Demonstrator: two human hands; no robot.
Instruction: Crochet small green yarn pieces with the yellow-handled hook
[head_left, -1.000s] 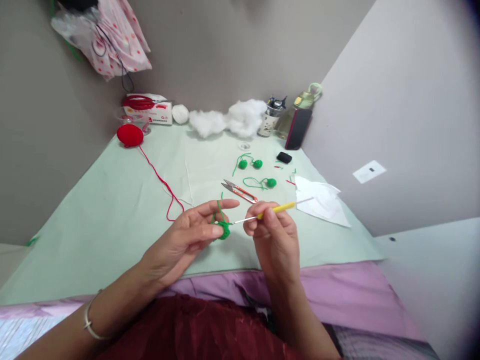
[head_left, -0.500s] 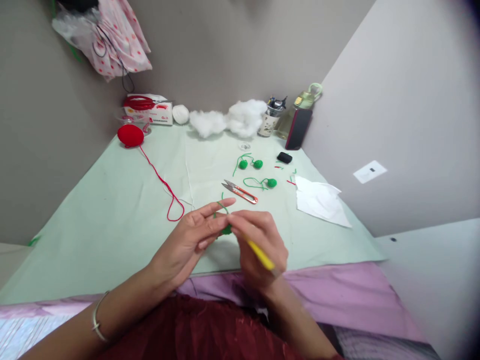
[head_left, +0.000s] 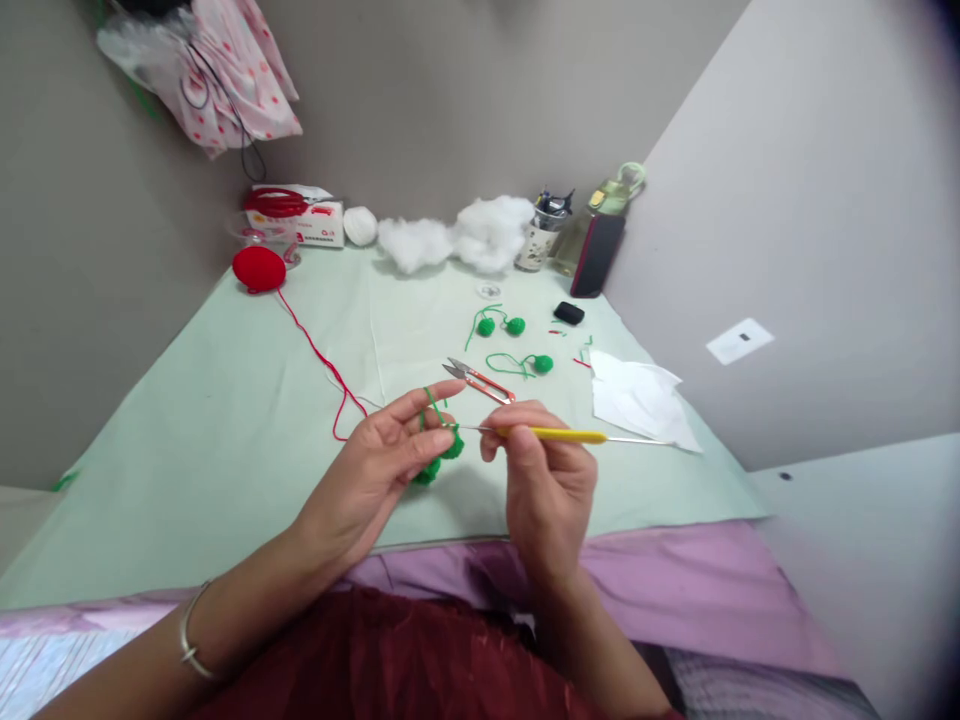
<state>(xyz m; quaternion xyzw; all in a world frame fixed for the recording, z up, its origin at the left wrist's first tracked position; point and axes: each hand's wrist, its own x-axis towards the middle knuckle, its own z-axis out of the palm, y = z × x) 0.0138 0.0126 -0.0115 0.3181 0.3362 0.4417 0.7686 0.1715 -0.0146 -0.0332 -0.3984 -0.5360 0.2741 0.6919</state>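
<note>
Over the pale-green bench (head_left: 225,420), the left hand (head_left: 375,460) pinches green crochet work (head_left: 452,447) while, at its three o'clock, the right hand (head_left: 550,475) grips a yellow-handled hook (head_left: 570,435), with orange-handled snips (head_left: 486,381) lying toward one o'clock.

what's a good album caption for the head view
Left hand pinching a green crocheted piece, right hand holding a yellow-handled hook, orange snips on the table beyond.

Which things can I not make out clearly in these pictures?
All in the head view:
Green crochet piece: partly hidden by the left hand.
Crochet hook: tip at the piece too small.
Bottle: partly covered by the phone.
Polka-dot fabric: top cut off by the upper edge.
White box: lettering too small to read.
</note>
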